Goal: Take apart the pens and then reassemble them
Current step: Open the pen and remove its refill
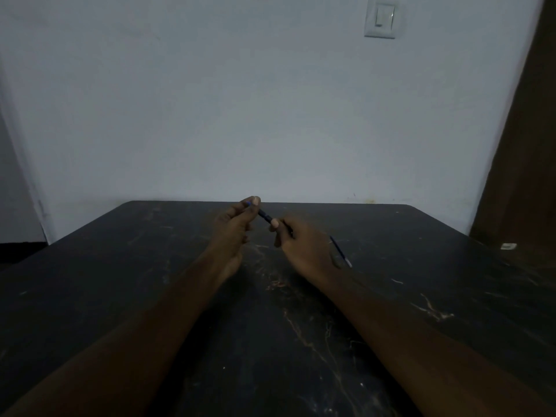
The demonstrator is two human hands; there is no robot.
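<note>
Here, near the far edge of the tabletop, my left hand and right hand pinch opposite ends of a dark blue pen, seemingly to twist it apart; a thin blue refill shows beside the right.

A dark table with pale, rust-tinged veins and scuffs fills the lower half of the view. Behind the table's far edge rises a plain whitish wall. High above the table's far right part, a white light switch is set in that wall. Beyond the table's right edge stands a brown wooden surface, perhaps a door. Near the table's far right corner lies a small pale object, too blurred to identify.
</note>
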